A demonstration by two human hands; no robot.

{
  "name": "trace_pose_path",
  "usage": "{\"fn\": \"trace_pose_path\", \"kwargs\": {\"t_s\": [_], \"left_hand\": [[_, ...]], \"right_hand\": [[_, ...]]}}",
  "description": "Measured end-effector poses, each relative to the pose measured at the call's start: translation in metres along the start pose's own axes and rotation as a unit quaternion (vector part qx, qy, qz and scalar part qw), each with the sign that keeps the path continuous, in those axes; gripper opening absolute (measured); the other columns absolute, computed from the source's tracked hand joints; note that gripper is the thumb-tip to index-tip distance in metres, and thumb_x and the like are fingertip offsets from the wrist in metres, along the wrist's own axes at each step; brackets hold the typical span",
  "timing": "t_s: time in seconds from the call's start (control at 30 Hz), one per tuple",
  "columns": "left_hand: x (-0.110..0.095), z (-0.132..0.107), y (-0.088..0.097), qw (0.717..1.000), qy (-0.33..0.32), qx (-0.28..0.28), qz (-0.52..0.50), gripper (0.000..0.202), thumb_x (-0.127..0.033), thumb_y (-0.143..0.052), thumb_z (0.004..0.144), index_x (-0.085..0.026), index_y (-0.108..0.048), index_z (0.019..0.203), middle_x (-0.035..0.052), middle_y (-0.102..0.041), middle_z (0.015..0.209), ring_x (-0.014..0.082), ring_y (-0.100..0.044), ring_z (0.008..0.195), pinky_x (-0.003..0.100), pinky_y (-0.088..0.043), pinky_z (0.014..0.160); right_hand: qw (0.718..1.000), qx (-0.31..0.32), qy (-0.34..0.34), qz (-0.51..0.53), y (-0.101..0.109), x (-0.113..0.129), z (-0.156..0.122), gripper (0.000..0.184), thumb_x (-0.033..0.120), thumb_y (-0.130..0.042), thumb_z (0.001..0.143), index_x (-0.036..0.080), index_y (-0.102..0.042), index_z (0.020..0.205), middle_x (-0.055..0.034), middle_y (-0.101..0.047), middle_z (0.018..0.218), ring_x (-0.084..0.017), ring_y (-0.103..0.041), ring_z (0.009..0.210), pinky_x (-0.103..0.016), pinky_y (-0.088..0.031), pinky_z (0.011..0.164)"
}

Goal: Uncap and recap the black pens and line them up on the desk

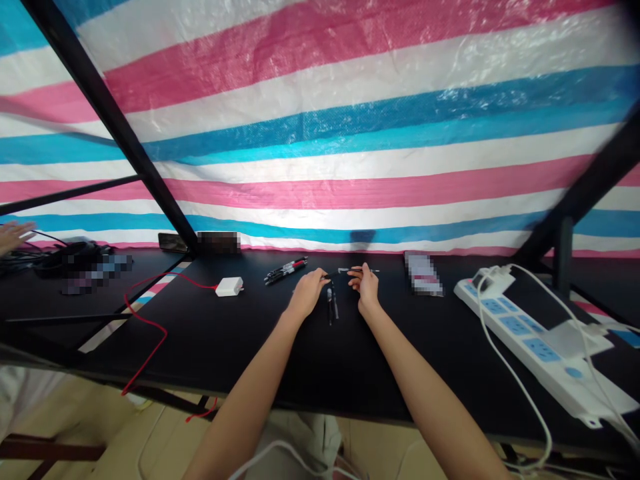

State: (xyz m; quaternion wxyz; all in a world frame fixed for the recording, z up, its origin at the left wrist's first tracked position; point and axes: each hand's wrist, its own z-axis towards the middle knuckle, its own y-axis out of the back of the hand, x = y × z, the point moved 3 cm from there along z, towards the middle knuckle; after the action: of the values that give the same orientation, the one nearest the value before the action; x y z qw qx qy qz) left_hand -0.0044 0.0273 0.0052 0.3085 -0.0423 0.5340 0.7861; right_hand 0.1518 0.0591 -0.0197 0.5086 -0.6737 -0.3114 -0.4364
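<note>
I see hands on pen parts, black table.
Left hand pinches a black pen barrel; right hand curled, can't tell grip. Parts lie between them; striped tarp behind.

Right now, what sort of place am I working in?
Probably a makeshift work booth rather than a proper shop. A striped tarpaulin hangs as the back wall, a black table sits inside a black metal frame, and a white power strip lies on the table's right side, with pens laid out.
</note>
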Motion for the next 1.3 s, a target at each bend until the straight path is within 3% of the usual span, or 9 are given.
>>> {"fn": "trace_pose_path", "kwargs": {"t_s": [0.9, 1.3], "left_hand": [[-0.0002, -0.0009, 0.0025, 0.999, -0.026, -0.013, 0.028, 0.017, -0.028, -0.040, 0.088, -0.017, -0.051, 0.093, 0.0032, -0.057, 0.082, 0.0148, -0.053, 0.075, 0.026, -0.039, 0.069], [-0.0003, -0.0002, 0.0026, 0.998, -0.028, -0.010, 0.046, 0.018, -0.029, -0.040, 0.088, -0.017, -0.051, 0.094, 0.0036, -0.057, 0.082, 0.0156, -0.054, 0.077, 0.026, -0.040, 0.070]], "right_hand": [[1.000, -0.010, -0.008, 0.007, 0.0007, 0.0001, 0.0032, 0.033, 0.028, -0.033, 0.087, 0.014, -0.053, 0.064, -0.0031, -0.062, 0.052, -0.006, -0.045, 0.030, -0.017, -0.024, 0.030], [1.000, -0.001, 0.000, 0.002, 0.0026, -0.0006, 0.0054, 0.030, 0.032, -0.039, 0.084, 0.015, -0.054, 0.063, -0.0024, -0.061, 0.051, -0.006, -0.044, 0.031, -0.018, -0.027, 0.032]]}}
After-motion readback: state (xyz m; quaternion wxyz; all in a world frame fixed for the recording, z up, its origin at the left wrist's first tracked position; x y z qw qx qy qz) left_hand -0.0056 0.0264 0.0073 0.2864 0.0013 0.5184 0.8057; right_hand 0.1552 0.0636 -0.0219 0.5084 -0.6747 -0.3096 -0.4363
